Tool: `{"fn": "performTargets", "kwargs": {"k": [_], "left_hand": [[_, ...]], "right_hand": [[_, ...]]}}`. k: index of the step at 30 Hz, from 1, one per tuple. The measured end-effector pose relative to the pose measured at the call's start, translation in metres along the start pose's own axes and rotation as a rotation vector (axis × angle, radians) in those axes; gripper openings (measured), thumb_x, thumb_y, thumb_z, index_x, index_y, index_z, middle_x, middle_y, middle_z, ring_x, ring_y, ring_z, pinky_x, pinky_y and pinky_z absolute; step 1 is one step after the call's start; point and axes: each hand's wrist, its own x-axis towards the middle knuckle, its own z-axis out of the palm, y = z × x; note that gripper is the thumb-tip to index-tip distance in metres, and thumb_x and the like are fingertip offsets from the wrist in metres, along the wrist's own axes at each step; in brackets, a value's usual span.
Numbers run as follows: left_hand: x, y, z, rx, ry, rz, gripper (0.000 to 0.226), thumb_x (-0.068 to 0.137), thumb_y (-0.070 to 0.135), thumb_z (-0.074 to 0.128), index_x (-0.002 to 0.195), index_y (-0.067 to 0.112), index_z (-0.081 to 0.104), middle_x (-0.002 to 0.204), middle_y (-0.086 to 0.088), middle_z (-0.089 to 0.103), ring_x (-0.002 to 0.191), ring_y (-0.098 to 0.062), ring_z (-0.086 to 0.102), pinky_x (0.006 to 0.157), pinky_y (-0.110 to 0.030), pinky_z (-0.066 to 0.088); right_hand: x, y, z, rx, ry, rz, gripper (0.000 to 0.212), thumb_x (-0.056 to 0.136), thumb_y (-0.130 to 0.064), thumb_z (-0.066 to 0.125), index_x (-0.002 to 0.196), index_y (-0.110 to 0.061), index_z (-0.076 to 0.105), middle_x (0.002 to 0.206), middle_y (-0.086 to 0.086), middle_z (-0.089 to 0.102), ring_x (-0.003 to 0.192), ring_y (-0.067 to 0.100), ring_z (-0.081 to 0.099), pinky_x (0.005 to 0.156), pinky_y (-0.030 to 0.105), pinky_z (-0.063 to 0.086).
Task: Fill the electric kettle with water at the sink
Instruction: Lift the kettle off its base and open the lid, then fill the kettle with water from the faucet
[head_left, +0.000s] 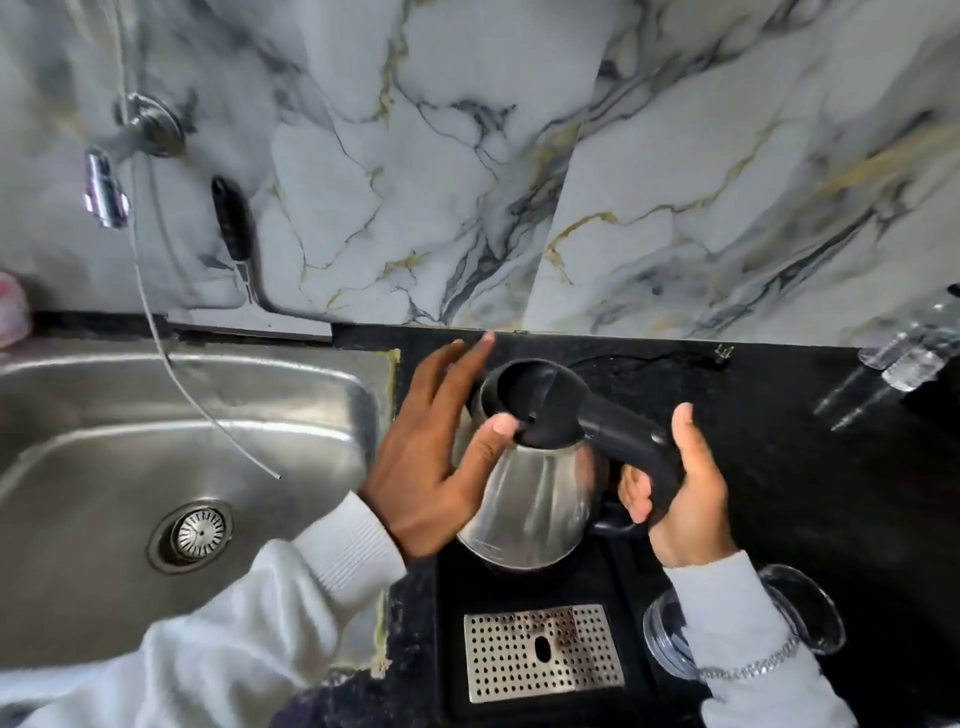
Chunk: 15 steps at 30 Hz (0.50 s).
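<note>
- Gripping the black handle of the kettle: right hand, lower right of centre, fingers curled under the handle, thumb raised along its far side.
- Resting against the kettle's left flank: left hand, fingers spread wide, thumb tip touching the black lid, holding nothing.
- Tilted toward the right, steel body shiny, lid shut: kettle at centre frame, over the black counter, just right of the sink, not over the basin.
- Wrapped in pale sleeves, both forearms; silver bracelet on the right wrist, bottom right.
- Lying below the kettle, bottom centre: perforated metal tray in a black surround.
- Sitting beside the right sleeve, lower right: clear glass lid.
- Filling the left half of the frame: steel sink with round drain; thin wire hanging down across it.
- Mounted on the marble wall, upper left: chrome tap; black-handled tool hanging just right of it.
- Blurred at the far right edge: clear glassware, kind unclear.
</note>
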Motion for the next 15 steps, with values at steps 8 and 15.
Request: {"fn": "performTargets", "kwargs": {"k": [8, 15], "left_hand": [[-0.024, 0.001, -0.041, 0.214, 0.210, -0.037, 0.051, 0.078, 0.044, 0.064, 0.114, 0.008, 0.064, 0.155, -0.016, 0.028, 0.148, -0.035, 0.016, 0.114, -0.063, 0.023], [-0.022, -0.011, -0.108, 0.682, 0.169, 0.364, 0.037, 0.077, 0.017, 0.050, 0.109, 0.001, 0.061, 0.146, -0.027, 0.042, 0.141, -0.042, 0.033, 0.113, -0.064, 0.027]], "right_hand": [[-0.031, 0.019, 0.094, -0.032, 0.071, -0.103, 0.068, 0.066, -0.075, 0.066, 0.039, -0.016, 0.046, 0.034, 0.006, 0.039, 0.029, 0.019, 0.033, 0.036, 0.025, 0.027], [-0.037, 0.055, 0.183, 0.081, 0.069, 0.020, 0.067, 0.061, -0.075, 0.068, 0.045, -0.013, 0.049, 0.040, 0.012, 0.038, 0.033, 0.025, 0.029, 0.037, 0.030, 0.020]]}}
